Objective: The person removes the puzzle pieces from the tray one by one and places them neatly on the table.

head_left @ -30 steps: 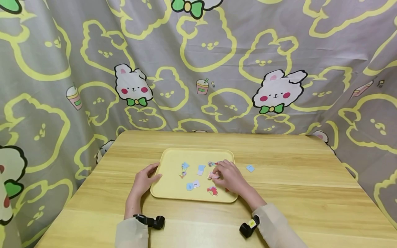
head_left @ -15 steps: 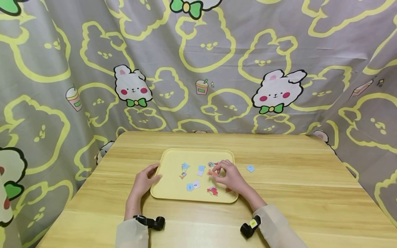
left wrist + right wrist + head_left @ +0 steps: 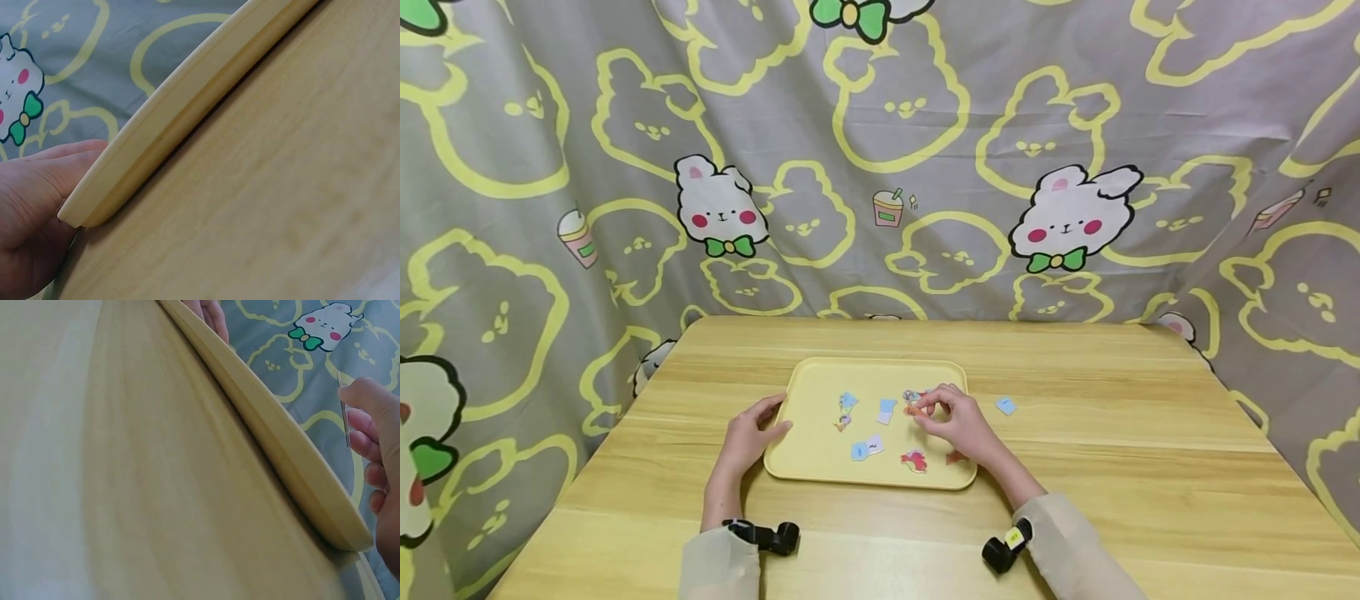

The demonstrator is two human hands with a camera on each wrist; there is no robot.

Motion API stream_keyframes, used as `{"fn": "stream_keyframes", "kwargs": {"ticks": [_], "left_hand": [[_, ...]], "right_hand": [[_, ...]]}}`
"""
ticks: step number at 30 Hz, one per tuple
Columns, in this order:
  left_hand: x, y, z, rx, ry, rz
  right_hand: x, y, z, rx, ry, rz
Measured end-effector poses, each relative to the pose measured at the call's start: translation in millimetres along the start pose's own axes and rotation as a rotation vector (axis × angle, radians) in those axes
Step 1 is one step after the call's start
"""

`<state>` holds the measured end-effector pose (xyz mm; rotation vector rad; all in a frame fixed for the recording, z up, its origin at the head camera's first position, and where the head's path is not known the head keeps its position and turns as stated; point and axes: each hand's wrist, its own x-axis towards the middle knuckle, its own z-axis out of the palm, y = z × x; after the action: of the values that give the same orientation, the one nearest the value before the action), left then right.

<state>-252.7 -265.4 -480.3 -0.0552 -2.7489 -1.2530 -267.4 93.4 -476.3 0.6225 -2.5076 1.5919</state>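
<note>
In the head view my left hand [image 3: 750,435] rests at the left rim of a pale yellow tray [image 3: 808,471], thumb tip over the edge. The left wrist view shows its fingers [image 3: 65,165] partly behind the tray's raised rim [image 3: 134,147]. Over the tray's right side, my right hand [image 3: 953,422] pinches a small flat orange piece [image 3: 913,409] between thumb and fingers. That thin piece [image 3: 344,412] shows edge-on in the right wrist view, above the rim. A colourful piece [image 3: 910,396] lies just behind those fingertips, and a red piece [image 3: 914,462] lies in front.
On the tray lie blue-and-white pieces [image 3: 887,411], another such pair [image 3: 867,448] and small coloured cutouts [image 3: 847,401] at left. A red piece [image 3: 957,457] is beneath the right wrist. One blue piece [image 3: 1006,406] lies on the wooden table [image 3: 1075,367], right of the tray. A patterned curtain [image 3: 865,250] hangs behind.
The right hand has lifted the piece off the tray and turned it; its pink face showed first, and orange shows now. The left hand has stayed at the rim.
</note>
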Motion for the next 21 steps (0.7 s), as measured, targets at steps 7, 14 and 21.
{"fn": "stream_keyframes", "kwargs": {"ticks": [7, 14, 21], "left_hand": [[2.7, -1.1, -0.1, 0.003, -0.026, -0.042], [2.0, -0.7, -1.1, 0.003, -0.025, -0.036], [1.5, -0.5, -1.1, 0.008, -0.025, -0.029]], "right_hand": [[-1.4, 3, -5, -0.006, 0.006, 0.016], [-4.7, 6, -13, -0.033, 0.029, 0.003], [-8.5, 8, -24, -0.045, 0.054, 0.03]]}}
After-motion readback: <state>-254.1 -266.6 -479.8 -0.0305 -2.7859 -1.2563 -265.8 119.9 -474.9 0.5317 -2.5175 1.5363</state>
